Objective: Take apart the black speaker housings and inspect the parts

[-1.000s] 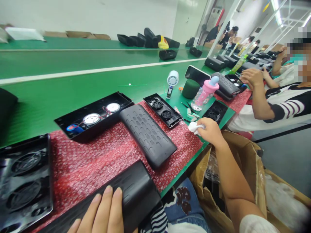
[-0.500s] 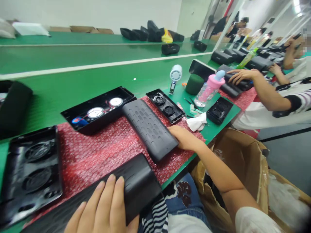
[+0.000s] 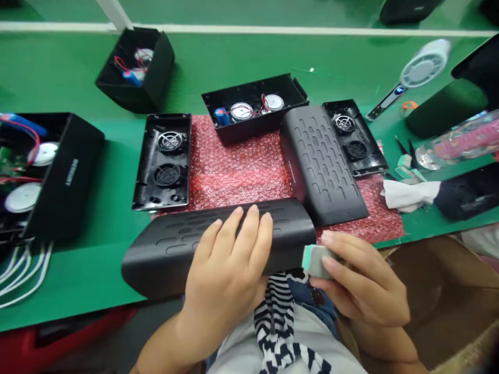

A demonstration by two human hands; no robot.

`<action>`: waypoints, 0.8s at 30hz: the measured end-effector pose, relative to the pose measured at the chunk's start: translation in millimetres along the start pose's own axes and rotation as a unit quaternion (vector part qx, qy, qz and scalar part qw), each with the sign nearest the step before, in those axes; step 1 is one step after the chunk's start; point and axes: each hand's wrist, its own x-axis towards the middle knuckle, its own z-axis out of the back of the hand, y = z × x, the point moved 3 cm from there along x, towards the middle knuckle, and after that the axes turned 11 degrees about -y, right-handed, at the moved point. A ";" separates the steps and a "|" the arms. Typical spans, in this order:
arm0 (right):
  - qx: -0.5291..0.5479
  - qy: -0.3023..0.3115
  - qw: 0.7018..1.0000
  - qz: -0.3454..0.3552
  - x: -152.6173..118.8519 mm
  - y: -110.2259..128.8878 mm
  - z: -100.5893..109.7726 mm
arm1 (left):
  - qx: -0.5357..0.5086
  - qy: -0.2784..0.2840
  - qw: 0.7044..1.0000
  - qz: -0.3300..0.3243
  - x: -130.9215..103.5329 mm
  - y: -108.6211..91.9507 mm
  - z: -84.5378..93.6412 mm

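A long black speaker shell with a slotted pattern lies along the table's front edge. My left hand grips it from above, fingers spread over its top and thumb hidden below. At the shell's right end, my right hand pinches a small grey sanding block with a green side, its front close to the shell's end edge; whether they touch I cannot tell. A second patterned shell lies slanted behind that end. Red bubble wrap is spread beneath the parts.
Open black housings with speakers and wires stand behind and left. Black grille panels flank the wrap. At right are a handheld fan, a bottle, a white cloth and small green-grey blocks. A cardboard box stands below the edge.
My view has turned left and down. My right hand has left the second shell's side and now holds the sanding block at the near shell's end. My left hand stays on the near shell.
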 end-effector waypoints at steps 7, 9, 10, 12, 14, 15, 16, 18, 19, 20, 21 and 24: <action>-0.012 0.034 0.999 0.024 9.3 2.9 -9.3 | 0.006 -0.034 0.999 -0.003 -5.5 -4.7 0.6; -0.030 0.046 0.998 0.038 11.4 2.0 -5.4 | 0.002 -0.036 0.999 -0.001 -5.5 -4.6 0.8; -0.040 0.044 0.997 0.048 12.8 2.2 -3.4 | 0.000 -0.037 0.999 0.000 -5.2 -4.3 0.9; -0.051 0.051 0.996 0.059 15.7 3.1 -1.5 | -0.003 -0.037 0.999 0.000 -4.1 -3.2 0.9; -0.043 0.076 0.994 0.058 18.1 3.7 -2.0 | -0.005 -0.035 0.999 0.000 -3.1 -2.1 0.6; -0.041 0.086 0.994 0.053 19.2 3.4 -2.2 | -0.006 -0.033 0.999 -0.001 -2.7 -1.6 0.4; -0.046 0.086 0.994 0.045 20.3 2.7 -2.0 | -0.006 -0.032 0.999 -0.003 -2.3 -1.4 0.2; -0.074 0.064 0.995 0.029 22.4 1.1 -0.5 | -0.005 -0.031 0.999 -0.007 -2.0 -1.5 0.0; -0.090 0.057 0.994 0.022 23.1 1.0 -0.4 | -0.003 -0.030 1.000 -0.008 -2.0 -1.9 0.1; -0.098 0.057 0.993 0.020 23.4 2.0 -0.9 | 0.000 -0.029 1.000 -0.009 -2.1 -2.5 0.3; -0.095 0.068 0.993 0.020 23.5 3.7 -2.0 | 0.003 -0.027 1.000 -0.010 -2.6 -3.3 0.6; -0.072 0.108 0.991 0.017 23.1 8.6 -2.1 | 0.025 -0.017 0.999 -0.015 -6.2 -6.7 2.1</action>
